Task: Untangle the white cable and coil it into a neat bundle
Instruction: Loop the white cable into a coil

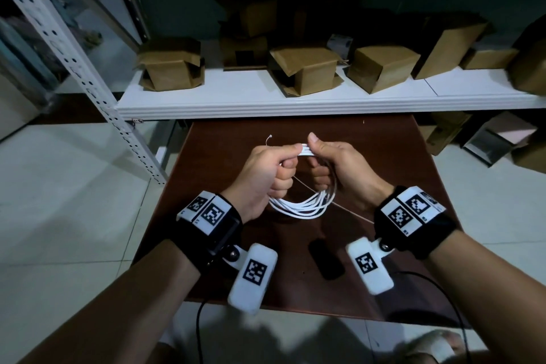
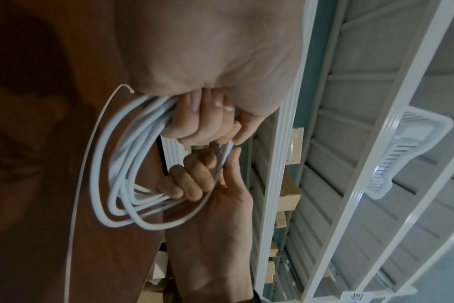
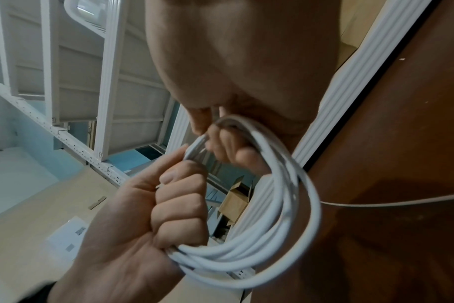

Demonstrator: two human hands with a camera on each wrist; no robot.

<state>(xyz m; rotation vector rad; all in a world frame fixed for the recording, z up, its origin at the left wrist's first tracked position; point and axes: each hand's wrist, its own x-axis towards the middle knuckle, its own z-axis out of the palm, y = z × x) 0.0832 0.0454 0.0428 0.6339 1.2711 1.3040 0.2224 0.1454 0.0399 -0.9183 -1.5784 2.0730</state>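
Note:
The white cable (image 1: 301, 205) is wound into a coil of several loops, held above the brown table (image 1: 384, 162). My left hand (image 1: 266, 168) grips the coil's left side in a fist, thumb pinching the top strands. My right hand (image 1: 334, 162) grips the right side, its thumb pressing the same top strands. A thin loose end (image 1: 269, 139) sticks up behind the left hand. A thin strand (image 1: 354, 214) trails off to the right over the table. The left wrist view shows the coil (image 2: 122, 164) below both fists; in the right wrist view the coil (image 3: 285, 215) hangs between them.
A black oblong object (image 1: 326, 260) lies on the table near its front edge. Behind the table stands a white shelf (image 1: 266, 97) with several cardboard boxes (image 1: 304, 68). A perforated metal upright (image 1: 88, 74) rises at the left. More boxes sit on the floor at the right.

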